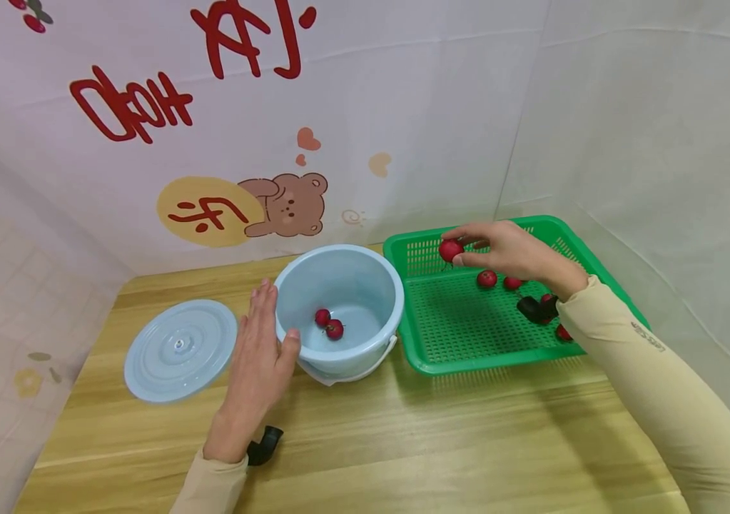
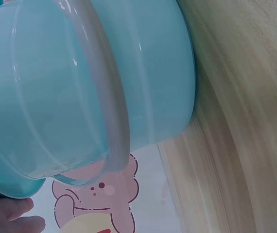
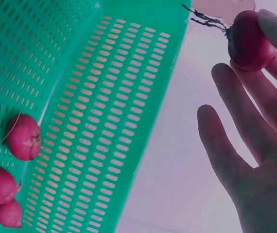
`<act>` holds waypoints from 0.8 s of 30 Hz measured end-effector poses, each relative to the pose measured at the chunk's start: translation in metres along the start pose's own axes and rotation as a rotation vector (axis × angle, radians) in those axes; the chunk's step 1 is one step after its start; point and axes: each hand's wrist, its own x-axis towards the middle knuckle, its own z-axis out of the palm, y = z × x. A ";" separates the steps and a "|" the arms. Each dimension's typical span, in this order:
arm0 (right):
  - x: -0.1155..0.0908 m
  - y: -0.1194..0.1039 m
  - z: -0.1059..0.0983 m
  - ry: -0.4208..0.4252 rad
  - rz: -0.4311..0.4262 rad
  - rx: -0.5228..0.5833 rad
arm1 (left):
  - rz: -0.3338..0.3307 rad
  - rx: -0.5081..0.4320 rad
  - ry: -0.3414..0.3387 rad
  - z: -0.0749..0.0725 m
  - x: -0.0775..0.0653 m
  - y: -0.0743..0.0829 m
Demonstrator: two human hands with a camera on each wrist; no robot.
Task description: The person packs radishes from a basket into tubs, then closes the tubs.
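One round red radish (image 1: pixel 451 250) with dark, stringy roots sits pinched between the thumb and fingers of the right hand (image 1: pixel 506 246), the grip narrow around it and the remaining fingers spread clear. Its body is nearly round, so the roots mark its axis: in the head view they hang downward, and in the right wrist view they point away from the palm, toward the upper left. It is held up at the far left part of a green rectangular plastic basket (image 1: pixel 448 368) with slotted walls, where several more red radishes (image 1: pixel 487 279) lie toward the right. Just beside the basket stands a light blue round plastic bucket (image 1: pixel 365 364), upright, its pale handle (image 1: pixel 374 365) lowered along the near side; two small red radishes (image 1: pixel 335 329) lie on its floor. The left hand (image 1: pixel 258 357) rests at the bucket's left rim, fingers straight. Farther left, a light blue round plastic lid (image 1: pixel 178 350) lies flat on the wood-grained table (image 1: pixel 365 442), before a white wall sheet (image 1: pixel 442 128) printed with a brown bear (image 1: pixel 294 207)
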 end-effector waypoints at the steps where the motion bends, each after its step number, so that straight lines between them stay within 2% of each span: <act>1: -0.001 -0.002 0.000 0.010 -0.004 -0.002 | 0.004 0.000 0.002 0.000 0.000 0.000; 10: -0.015 -0.024 0.003 0.079 0.002 0.031 | 0.012 0.001 0.012 -0.001 0.001 0.001; 15: -0.019 -0.032 0.006 0.149 -0.063 0.024 | 0.013 -0.004 0.012 -0.001 0.001 0.000; 24: -0.029 -0.047 0.011 0.221 -0.162 0.034 | 0.011 -0.012 0.016 0.000 0.001 0.000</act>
